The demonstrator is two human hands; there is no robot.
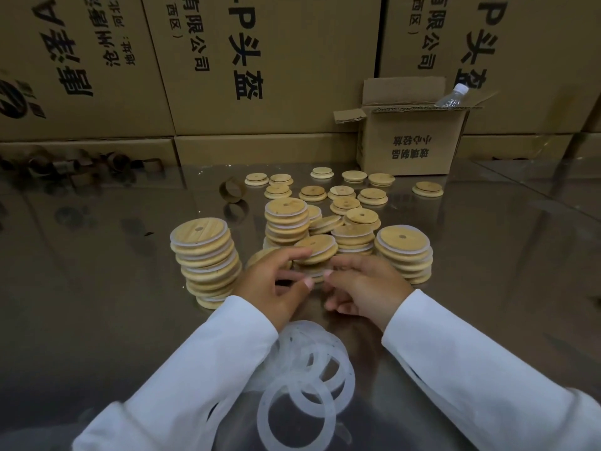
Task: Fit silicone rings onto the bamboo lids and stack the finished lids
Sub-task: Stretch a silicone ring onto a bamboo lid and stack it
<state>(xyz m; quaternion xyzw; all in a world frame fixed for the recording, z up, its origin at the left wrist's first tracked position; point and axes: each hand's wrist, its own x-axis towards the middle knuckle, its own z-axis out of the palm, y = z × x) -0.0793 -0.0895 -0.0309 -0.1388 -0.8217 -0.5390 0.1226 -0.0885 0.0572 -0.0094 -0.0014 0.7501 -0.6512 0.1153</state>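
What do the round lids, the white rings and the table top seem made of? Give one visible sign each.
Lids: likely bamboo or wood, matt; pale grain lines show. Rings: probably silicone, milky and translucent; they lie loosely overlapped. Table top: seemingly polished metal; glossy, with reflections.

Light was dim and even, darkening toward the corners. The glossy desk [113, 304] mirrored the boxes [276, 60] with soft glare. Wide-angle distortion bent the edges; the near rings [346, 369] looked soft.
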